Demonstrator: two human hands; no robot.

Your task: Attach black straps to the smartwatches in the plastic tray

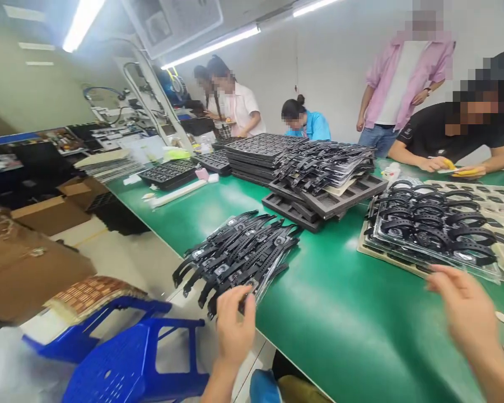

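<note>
Overlapping left hand (235, 330): at 6 o'clock, in front of the near straps' end; fingers (231, 305) bent, thumb slightly apart, nothing seen in grip; contact, cannot tell.
Right hand (466, 313): at 4 o'clock, just short of the clear tray; fingers loosely curled, apparently empty; whether meeting the thumb, cannot tell.
Near straps (239, 254): black, watch-like, at 6 o'clock on the green surface (340, 313); laid flat in slanting rows over clear plastic, judged already arranged, jutting past the edge toward 7 o'clock.
Clear tray (493, 274): at 3 o'clock, carrying rows of looped straps (430, 218), stacked over a beige tray (364, 244); seemingly filled.
Strap pile (319, 159): at 2 o'clock, layered on dark grid trays (353, 201); probably grouped already, finished or waiting, cannot tell.
Black trays (168, 174): farther off, near 10 o'clock; contents too small to read, so amount left not countable.
Black-sleeved person (441, 134): across the surface at 2 o'clock, bent over small work.
</note>
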